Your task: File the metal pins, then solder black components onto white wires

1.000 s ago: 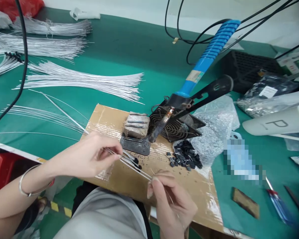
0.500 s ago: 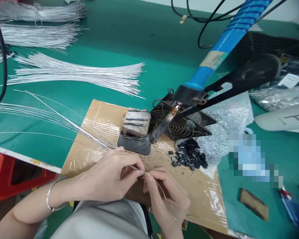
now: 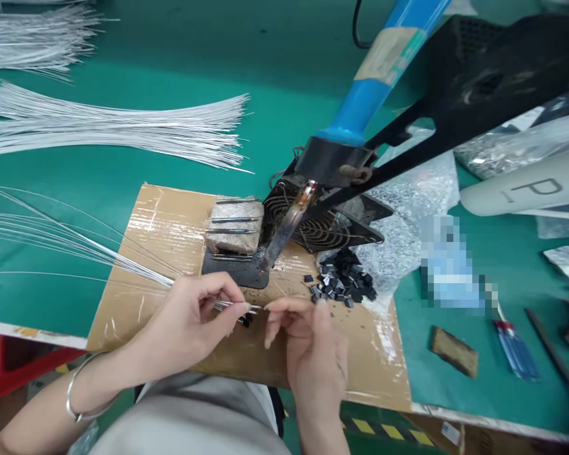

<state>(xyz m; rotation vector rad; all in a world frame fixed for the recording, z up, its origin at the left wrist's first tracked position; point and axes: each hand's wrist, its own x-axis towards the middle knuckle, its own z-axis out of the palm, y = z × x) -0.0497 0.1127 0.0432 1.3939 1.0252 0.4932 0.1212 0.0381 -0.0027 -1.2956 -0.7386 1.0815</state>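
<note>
My left hand (image 3: 201, 322) is closed around several thin white wires (image 3: 145, 268), pinching them close to their ends. The wire tips poke out just past the thumb and index finger, and the long ends trail off to the left. My right hand (image 3: 310, 344) is beside the tips, its thumb and fingers apart, with nothing visible in it. A few small black pieces (image 3: 246, 320) lie under the left fingertips, partly hidden. To the right of these, a pile of black pieces (image 3: 346, 278) rests on the cardboard (image 3: 156, 221).
A blue-handled soldering iron (image 3: 291, 224) slants down in a black stand over a fan (image 3: 284, 205). Metal rods lie on a pale block (image 3: 234, 240). Bundles of white wires (image 3: 171, 133) lie behind. At right are bubble wrap (image 3: 393, 208), a brown block (image 3: 455, 351) and a blue-handled tool (image 3: 516, 347).
My right hand has let go of the wire and opened, moving slightly right of the left fingertips. The left hand keeps its grip. The whole view has shifted to the right.
</note>
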